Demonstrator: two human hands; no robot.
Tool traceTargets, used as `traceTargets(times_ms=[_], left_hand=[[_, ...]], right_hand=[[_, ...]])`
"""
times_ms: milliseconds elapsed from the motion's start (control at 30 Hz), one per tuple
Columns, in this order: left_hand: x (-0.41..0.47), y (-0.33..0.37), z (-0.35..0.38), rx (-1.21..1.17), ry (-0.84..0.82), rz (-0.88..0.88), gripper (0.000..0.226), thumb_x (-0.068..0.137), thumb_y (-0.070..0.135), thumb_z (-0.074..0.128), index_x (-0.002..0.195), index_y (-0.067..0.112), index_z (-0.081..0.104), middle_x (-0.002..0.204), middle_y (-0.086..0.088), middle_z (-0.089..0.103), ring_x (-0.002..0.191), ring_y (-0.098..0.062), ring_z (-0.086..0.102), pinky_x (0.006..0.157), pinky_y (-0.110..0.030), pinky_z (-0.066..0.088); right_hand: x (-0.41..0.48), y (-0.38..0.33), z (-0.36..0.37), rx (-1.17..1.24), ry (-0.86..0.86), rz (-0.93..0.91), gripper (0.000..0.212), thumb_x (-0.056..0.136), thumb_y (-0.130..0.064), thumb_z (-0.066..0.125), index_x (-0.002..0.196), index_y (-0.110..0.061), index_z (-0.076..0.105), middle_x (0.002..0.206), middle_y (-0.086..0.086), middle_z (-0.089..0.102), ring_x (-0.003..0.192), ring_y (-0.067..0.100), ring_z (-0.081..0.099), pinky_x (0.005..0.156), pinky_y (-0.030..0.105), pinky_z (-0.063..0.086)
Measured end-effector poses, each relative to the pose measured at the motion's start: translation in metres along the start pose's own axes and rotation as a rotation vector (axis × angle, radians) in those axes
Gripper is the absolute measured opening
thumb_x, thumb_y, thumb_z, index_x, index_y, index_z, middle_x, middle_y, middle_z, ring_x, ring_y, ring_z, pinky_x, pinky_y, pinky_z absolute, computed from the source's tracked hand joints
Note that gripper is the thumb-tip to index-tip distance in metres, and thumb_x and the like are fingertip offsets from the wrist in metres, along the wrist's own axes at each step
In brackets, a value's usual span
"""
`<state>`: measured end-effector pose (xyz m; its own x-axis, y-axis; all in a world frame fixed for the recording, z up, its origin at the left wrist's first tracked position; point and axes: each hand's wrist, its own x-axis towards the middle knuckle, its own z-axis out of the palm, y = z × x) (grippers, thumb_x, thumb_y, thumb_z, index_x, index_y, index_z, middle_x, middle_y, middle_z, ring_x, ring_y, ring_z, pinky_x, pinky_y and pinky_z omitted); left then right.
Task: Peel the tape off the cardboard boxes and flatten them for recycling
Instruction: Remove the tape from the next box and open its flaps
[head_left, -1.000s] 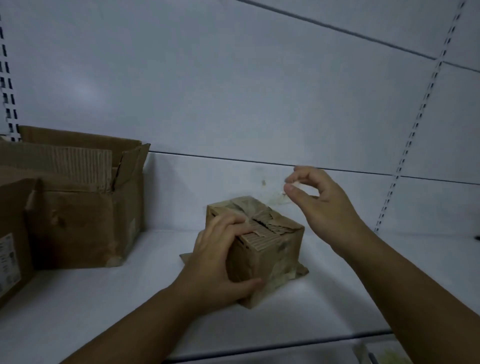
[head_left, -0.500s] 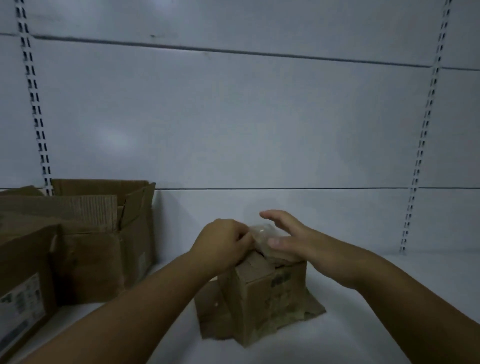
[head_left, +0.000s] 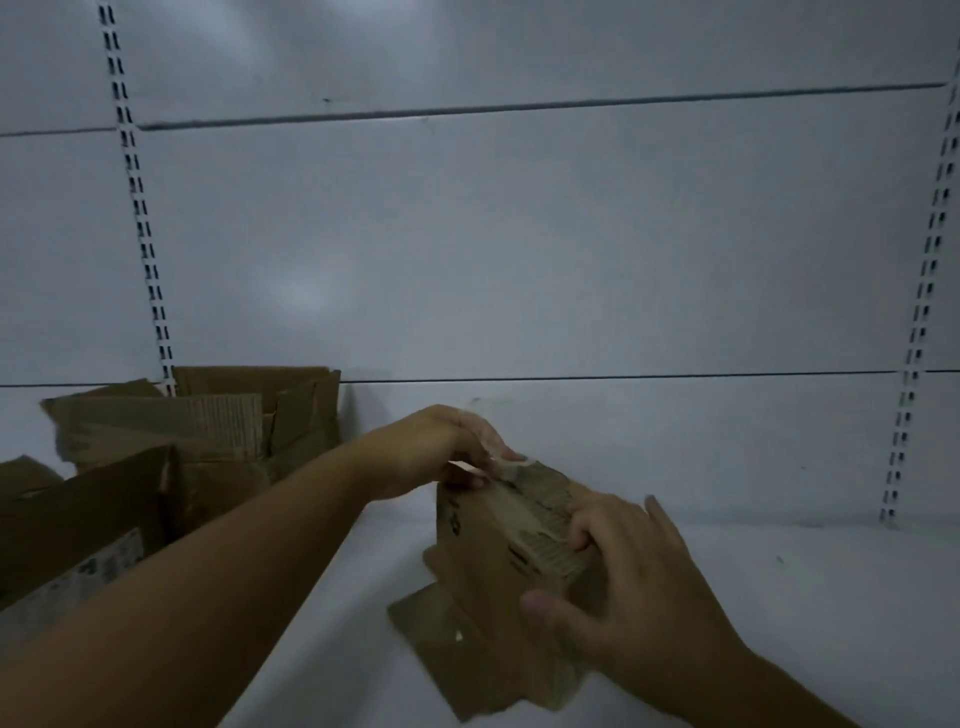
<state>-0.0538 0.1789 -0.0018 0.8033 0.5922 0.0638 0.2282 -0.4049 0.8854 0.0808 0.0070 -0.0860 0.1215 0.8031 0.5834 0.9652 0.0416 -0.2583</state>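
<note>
A small worn cardboard box (head_left: 483, 561) stands on the white shelf (head_left: 779, 623), its bottom flaps splayed out around it. My left hand (head_left: 441, 447) reaches over the box's far top edge and pinches a pale strip of tape (head_left: 511, 465) there. My right hand (head_left: 618, 577) grips the box's near right corner, fingers curled over the torn corrugated top and thumb pressed on the side. The box's right side is hidden behind that hand.
Two larger open cardboard boxes stand at the left: one at the back (head_left: 234, 421) and one nearer with a label (head_left: 78, 525). The white back panel (head_left: 519, 249) with slotted uprights (head_left: 919, 312) rises directly behind the shelf.
My right hand moved from the box's top to its near right corner. My left hand shifted to the far top edge and holds tape. The view has drifted.
</note>
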Motion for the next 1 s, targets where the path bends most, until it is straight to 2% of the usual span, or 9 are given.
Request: traceTargets(times_ms=[67, 133, 200, 300, 467, 567, 733, 833, 1000], left_hand=[[-0.004, 0.002, -0.004, -0.027, -0.097, -0.02, 0.033, 0.088, -0.003, 0.055, 0.07, 0.016, 0.075, 0.114, -0.009, 0.069, 0.112, -0.022, 0.062, 0.091, -0.03, 0.052], [-0.007, 0.003, -0.006, -0.035, -0.143, -0.028, 0.031, 0.088, 0.0, 0.056, 0.072, 0.018, 0.075, 0.121, -0.002, 0.065, 0.117, -0.018, 0.058, 0.096, -0.028, 0.047], [-0.008, 0.003, -0.006, -0.05, -0.119, -0.005, 0.028, 0.088, 0.0, 0.054, 0.083, 0.02, 0.073, 0.13, 0.006, 0.057, 0.125, -0.014, 0.049, 0.099, -0.028, 0.042], [-0.007, 0.002, -0.002, -0.227, -0.037, 0.007, 0.03, 0.077, 0.004, 0.049, 0.096, 0.019, 0.068, 0.132, 0.0, 0.058, 0.125, -0.017, 0.049, 0.101, -0.033, 0.04], [-0.009, 0.001, -0.002, -0.516, 0.163, 0.086, 0.021, 0.084, 0.006, 0.037, 0.088, 0.006, 0.058, 0.088, -0.02, 0.07, 0.096, -0.037, 0.066, 0.089, -0.043, 0.049], [-0.015, -0.004, -0.001, -0.437, 0.189, 0.104, 0.015, 0.08, 0.015, 0.049, 0.085, 0.006, 0.059, 0.077, -0.016, 0.065, 0.087, -0.033, 0.066, 0.08, -0.037, 0.053], [-0.031, -0.018, 0.016, 0.038, 0.247, 0.16, 0.02, 0.091, 0.019, 0.058, 0.11, 0.023, 0.061, 0.109, -0.002, 0.064, 0.109, -0.018, 0.06, 0.096, -0.029, 0.046], [-0.04, -0.028, 0.024, 0.382, 0.256, 0.287, 0.035, 0.095, 0.018, 0.054, 0.121, 0.039, 0.049, 0.121, 0.017, 0.054, 0.115, 0.002, 0.05, 0.1, -0.018, 0.038], [-0.047, -0.05, 0.024, 0.648, 0.27, 0.513, 0.048, 0.092, 0.012, 0.055, 0.128, 0.042, 0.045, 0.121, 0.021, 0.047, 0.115, 0.002, 0.043, 0.096, -0.014, 0.038]], right_hand=[[0.007, 0.013, -0.006, 0.016, -0.034, -0.026, 0.061, 0.056, -0.092, 0.028, 0.077, -0.035, 0.031, 0.087, -0.022, 0.041, 0.088, -0.007, 0.038, 0.097, 0.019, 0.025], [0.012, 0.027, -0.01, 0.067, -0.061, -0.075, 0.041, 0.066, -0.072, 0.043, 0.082, -0.035, 0.035, 0.092, -0.02, 0.044, 0.088, 0.0, 0.041, 0.077, 0.018, 0.035], [0.018, 0.04, -0.015, 0.124, -0.143, -0.112, 0.032, 0.07, -0.062, 0.048, 0.095, -0.042, 0.041, 0.102, -0.026, 0.042, 0.095, -0.001, 0.043, 0.078, 0.021, 0.042], [0.025, 0.059, -0.027, 0.159, -0.232, -0.143, 0.045, 0.07, -0.053, 0.048, 0.115, -0.052, 0.044, 0.115, -0.033, 0.04, 0.107, -0.007, 0.043, 0.085, 0.016, 0.042], [0.033, 0.084, -0.045, 0.12, -0.281, -0.095, 0.048, 0.065, -0.042, 0.043, 0.111, -0.045, 0.055, 0.114, -0.03, 0.049, 0.103, -0.004, 0.051, 0.086, 0.021, 0.045], [0.039, 0.087, -0.047, 0.036, -0.303, -0.082, 0.045, 0.068, -0.032, 0.045, 0.111, -0.039, 0.057, 0.112, -0.022, 0.053, 0.097, 0.001, 0.053, 0.083, 0.024, 0.045], [0.048, 0.073, -0.043, -0.131, -0.329, -0.017, 0.023, 0.086, -0.036, 0.052, 0.109, -0.031, 0.052, 0.109, -0.013, 0.054, 0.092, 0.008, 0.053, 0.079, 0.026, 0.044], [0.057, 0.053, -0.038, -0.214, -0.328, -0.05, 0.053, 0.078, -0.07, 0.049, 0.116, -0.033, 0.044, 0.114, -0.012, 0.045, 0.095, 0.009, 0.048, 0.078, 0.025, 0.041], [0.073, 0.021, -0.012, -0.154, -0.426, -0.225, 0.076, 0.072, -0.071, 0.056, 0.138, -0.05, 0.023, 0.148, -0.018, 0.025, 0.128, 0.012, 0.036, 0.103, 0.035, 0.037]])
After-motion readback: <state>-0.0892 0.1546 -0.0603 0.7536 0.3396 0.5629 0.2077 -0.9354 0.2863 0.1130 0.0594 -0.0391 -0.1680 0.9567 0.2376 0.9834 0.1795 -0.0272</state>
